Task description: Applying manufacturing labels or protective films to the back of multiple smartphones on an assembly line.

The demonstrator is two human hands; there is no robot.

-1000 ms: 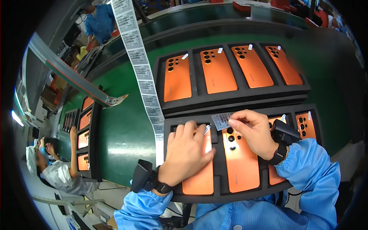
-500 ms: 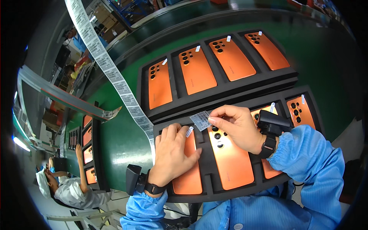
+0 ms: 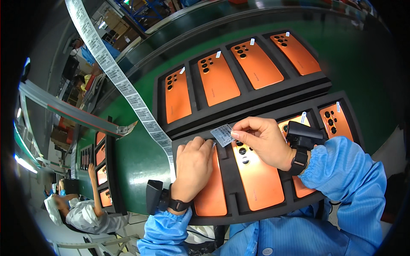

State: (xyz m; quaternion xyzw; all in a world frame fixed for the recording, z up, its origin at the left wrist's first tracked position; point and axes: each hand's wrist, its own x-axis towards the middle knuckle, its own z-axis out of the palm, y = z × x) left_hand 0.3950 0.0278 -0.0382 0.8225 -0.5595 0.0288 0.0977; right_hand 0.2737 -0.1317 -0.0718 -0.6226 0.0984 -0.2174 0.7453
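Note:
My right hand point(image 3: 264, 144) pinches a printed sticker label point(image 3: 222, 135) by its right edge, between thumb and forefinger. The label hangs over the upper rim of the near black foam tray point(image 3: 233, 205). My left hand point(image 3: 194, 168) is bent over the leftmost orange phone point(image 3: 210, 194) in that tray, its fingers close together near the phone's top. A bit of the phone's white tab shows at the fingertips; the thumb is hidden. Beneath my right hand lies a second orange phone point(image 3: 260, 185), back up, its camera area partly covered.
A long strip of labels point(image 3: 128, 91) runs down to my left hand. Behind the near tray, another foam tray point(image 3: 194, 113) holds several orange phones. On the green bench point(image 3: 136, 164), a metal arm point(image 3: 81, 112) reaches in from the left. A co-worker point(image 3: 83, 213) sits at the far left.
My left hand has turned and drawn its fingers together over the phone's white tab; its thumb has gone out of sight. My right hand keeps the label in nearly the same place.

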